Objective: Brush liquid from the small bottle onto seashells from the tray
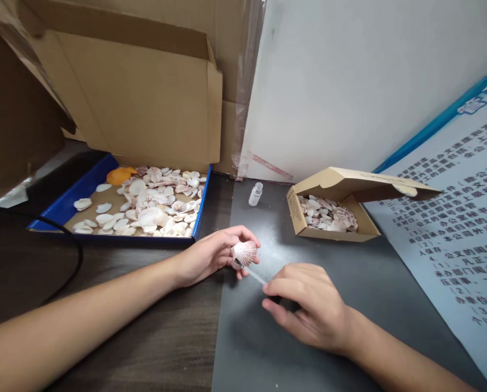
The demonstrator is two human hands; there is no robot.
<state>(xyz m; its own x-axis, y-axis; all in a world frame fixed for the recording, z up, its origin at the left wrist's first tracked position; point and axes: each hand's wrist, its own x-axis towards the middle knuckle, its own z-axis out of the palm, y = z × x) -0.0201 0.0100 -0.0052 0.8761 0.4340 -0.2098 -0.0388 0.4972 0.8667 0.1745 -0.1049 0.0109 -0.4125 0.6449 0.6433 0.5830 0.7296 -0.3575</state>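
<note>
My left hand (213,255) is closed around a pinkish-white ribbed seashell (244,251), held just above the table. In my right hand (304,307) is a small brush (255,275) with a pale stem and a dark cap, pinched between thumb and fingers. Its dark tip meets the lower left part of the shell. Beyond my hands stands a small glass bottle (255,194) with a white label, its mouth uncapped.
At the left, a blue-sided box (55,209) with a raised cardboard lid holds many shells. A smaller cardboard box (329,237) with shells stands at the right. A black cable (80,253) curves along the left. A printed sheet (443,201) lies on the right.
</note>
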